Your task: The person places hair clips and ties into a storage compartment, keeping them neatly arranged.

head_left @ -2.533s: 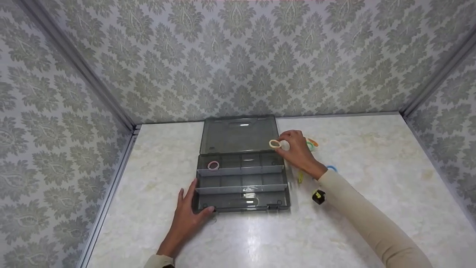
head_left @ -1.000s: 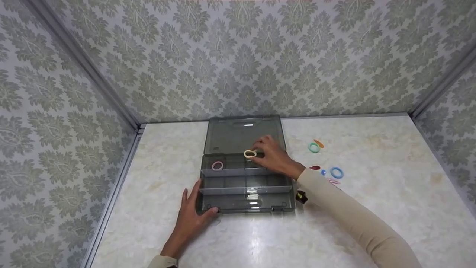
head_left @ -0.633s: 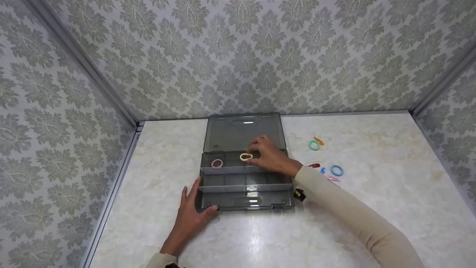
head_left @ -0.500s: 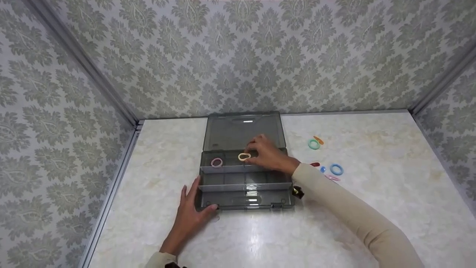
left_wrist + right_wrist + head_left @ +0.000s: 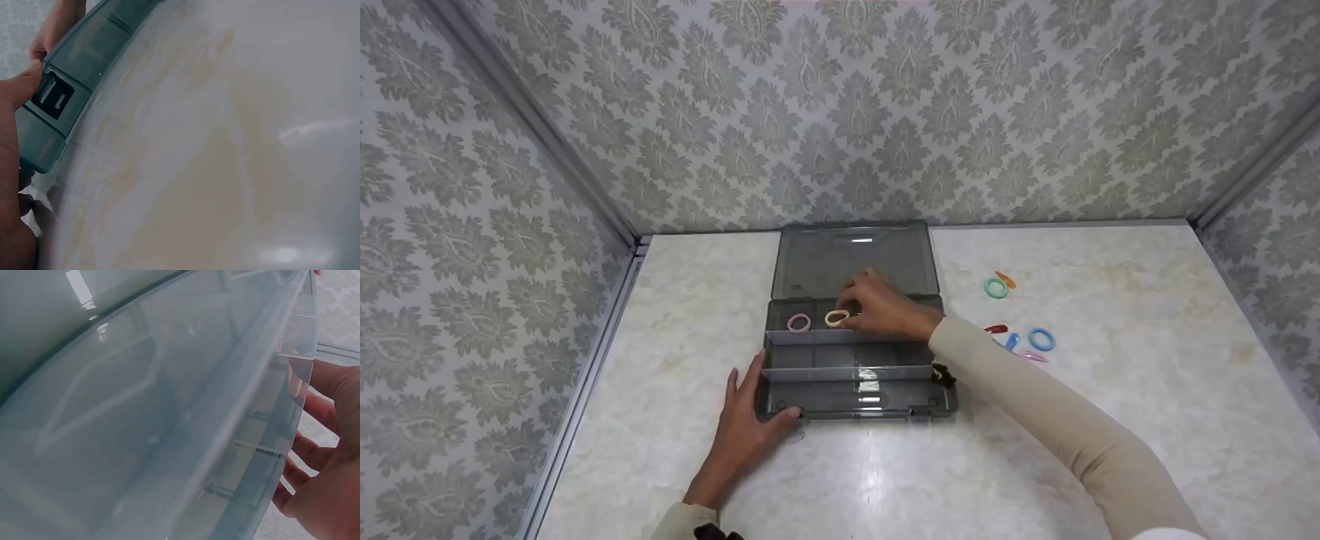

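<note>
At center frame, a right hand (image 5: 876, 304) is pinching a cream ring (image 5: 829, 319) over the upper row of an open grey box (image 5: 825, 373), while the left hand (image 5: 750, 424) is gripping the box's lower-left corner.

Hand (image 5: 337, 467) w/ fingers apart is @ edge of see-thru box (image 5: 112, 416).

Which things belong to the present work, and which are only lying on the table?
In the work:
open box, left hand touching its corner
cream ring, pinched by right hand
pink ring, inside the box

Lying about, perhaps for later:
green ring, blue ring
orange clip, red clip, blue clip, pink clip
</note>
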Motion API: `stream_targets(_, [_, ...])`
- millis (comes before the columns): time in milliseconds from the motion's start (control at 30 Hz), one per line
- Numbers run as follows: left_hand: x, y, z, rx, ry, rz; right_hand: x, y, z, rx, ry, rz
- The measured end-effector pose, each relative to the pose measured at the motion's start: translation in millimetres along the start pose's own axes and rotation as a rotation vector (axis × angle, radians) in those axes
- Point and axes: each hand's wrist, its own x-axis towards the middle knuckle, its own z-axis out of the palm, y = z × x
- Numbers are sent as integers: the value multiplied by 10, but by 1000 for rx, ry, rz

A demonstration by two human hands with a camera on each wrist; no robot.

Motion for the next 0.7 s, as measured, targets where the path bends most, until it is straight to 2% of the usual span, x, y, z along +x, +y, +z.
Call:
stream_targets(467, [10, -6, 7, 11, 4, 3, 179, -124, 63, -91, -56, 23])
stream_targets(700, [1, 1, 8, 1, 1, -9, 224, -181, 126, -94, -70, 22])
